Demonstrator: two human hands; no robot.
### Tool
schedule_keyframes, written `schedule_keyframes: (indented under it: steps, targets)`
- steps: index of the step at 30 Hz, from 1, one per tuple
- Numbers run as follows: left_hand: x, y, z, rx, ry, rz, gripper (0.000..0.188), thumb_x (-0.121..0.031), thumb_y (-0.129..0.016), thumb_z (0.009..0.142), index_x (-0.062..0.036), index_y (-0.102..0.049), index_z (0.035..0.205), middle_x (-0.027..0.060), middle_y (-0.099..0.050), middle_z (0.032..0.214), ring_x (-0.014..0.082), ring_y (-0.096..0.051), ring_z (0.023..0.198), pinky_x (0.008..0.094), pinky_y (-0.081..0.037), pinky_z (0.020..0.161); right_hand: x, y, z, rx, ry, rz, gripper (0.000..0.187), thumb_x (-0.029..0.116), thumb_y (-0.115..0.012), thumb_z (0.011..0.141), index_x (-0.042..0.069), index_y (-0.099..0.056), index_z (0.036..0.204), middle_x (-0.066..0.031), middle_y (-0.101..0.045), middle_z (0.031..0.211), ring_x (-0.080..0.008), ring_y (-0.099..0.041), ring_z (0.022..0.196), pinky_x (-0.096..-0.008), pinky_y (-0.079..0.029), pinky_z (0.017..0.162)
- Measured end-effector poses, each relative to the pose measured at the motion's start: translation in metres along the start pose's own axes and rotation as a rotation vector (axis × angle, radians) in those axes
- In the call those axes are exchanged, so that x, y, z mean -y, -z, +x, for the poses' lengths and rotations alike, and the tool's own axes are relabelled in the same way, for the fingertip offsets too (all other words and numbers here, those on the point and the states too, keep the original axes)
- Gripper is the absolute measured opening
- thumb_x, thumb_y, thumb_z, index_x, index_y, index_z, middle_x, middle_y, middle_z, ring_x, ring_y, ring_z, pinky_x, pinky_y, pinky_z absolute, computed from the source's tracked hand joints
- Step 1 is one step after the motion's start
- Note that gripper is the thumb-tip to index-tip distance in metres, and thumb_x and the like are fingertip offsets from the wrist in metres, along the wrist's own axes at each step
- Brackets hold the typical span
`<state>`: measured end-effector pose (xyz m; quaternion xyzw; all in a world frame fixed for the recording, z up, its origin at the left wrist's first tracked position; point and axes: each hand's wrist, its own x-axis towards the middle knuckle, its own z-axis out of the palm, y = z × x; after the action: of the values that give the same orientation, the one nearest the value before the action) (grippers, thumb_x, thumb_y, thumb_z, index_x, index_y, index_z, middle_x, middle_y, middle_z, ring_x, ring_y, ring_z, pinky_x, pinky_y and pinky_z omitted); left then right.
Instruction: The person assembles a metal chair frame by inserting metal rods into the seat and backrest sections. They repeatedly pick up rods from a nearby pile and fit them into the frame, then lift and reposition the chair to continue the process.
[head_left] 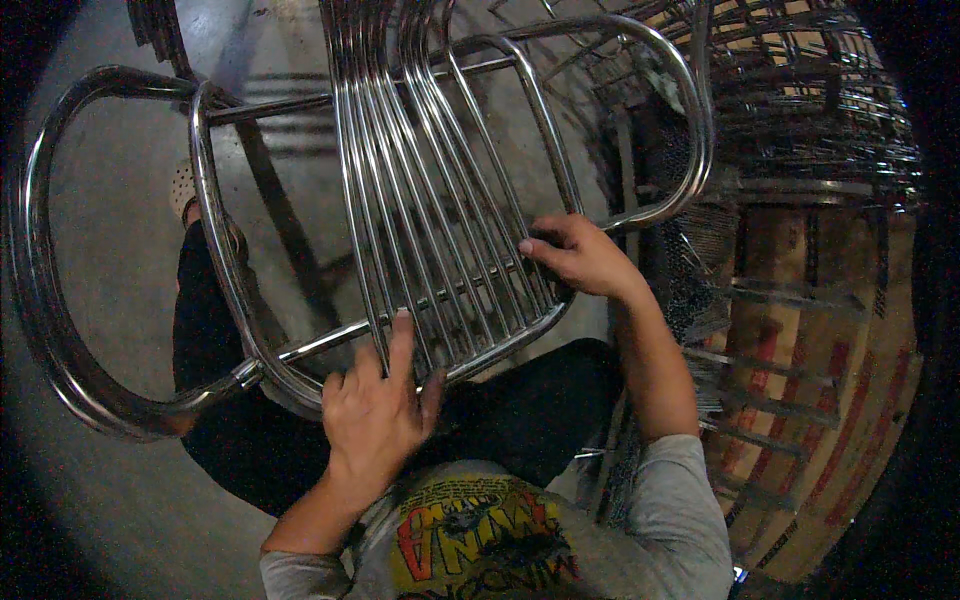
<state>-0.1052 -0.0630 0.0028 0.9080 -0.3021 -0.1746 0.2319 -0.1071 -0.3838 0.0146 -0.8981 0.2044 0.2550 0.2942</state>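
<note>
A shiny chrome metal chair frame [457, 290] lies across my lap, with a fan of thin rods between its bent tubes and a looped armrest on each side. My left hand [375, 410] rests at its near edge, index finger stretched out onto the rods and the other fingers apart, gripping nothing. At the right side tube, my right hand [585, 258] is closed round the frame, with its thumb reaching over the outermost rods. Those right fingertips are partly hidden.
Stacked metal rod work [815, 110] rises at the far right. Below it stand brown cardboard sheets or boxes [800, 400] with thin metal bars in front. Grey concrete floor [120, 230] shows at the left, under the looped armrest [45, 260].
</note>
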Motion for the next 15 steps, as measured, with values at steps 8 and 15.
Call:
schedule_keyframes:
  steps: [8,15]
  targets:
    - [-0.002,-0.003,0.001,-0.134,-0.037,0.067,0.067,-0.043,-0.066,0.082,-0.0081,-0.048,0.137,0.0156,-0.059,0.083,0.0278,-0.06,0.057,0.0392,-0.046,0.055,0.016,0.006,-0.004,0.007,0.052,-0.06,0.05,0.041,-0.064,0.089,-0.006,-0.064,0.108,-0.0233,-0.067,0.09,-0.0338,-0.067,0.087,-0.0409,-0.051,0.08]
    - [-0.006,0.0,0.002,-0.172,-0.044,0.102,0.065,-0.042,-0.066,0.082,-0.0077,-0.05,0.135,0.0124,-0.057,0.078,0.026,-0.058,0.056,0.0385,-0.044,0.053,0.011,0.005,-0.007,-0.015,0.098,-0.054,0.048,0.039,-0.062,0.089,-0.005,-0.064,0.108,-0.0259,-0.066,0.095,-0.0396,-0.065,0.093,-0.0458,-0.05,0.083]
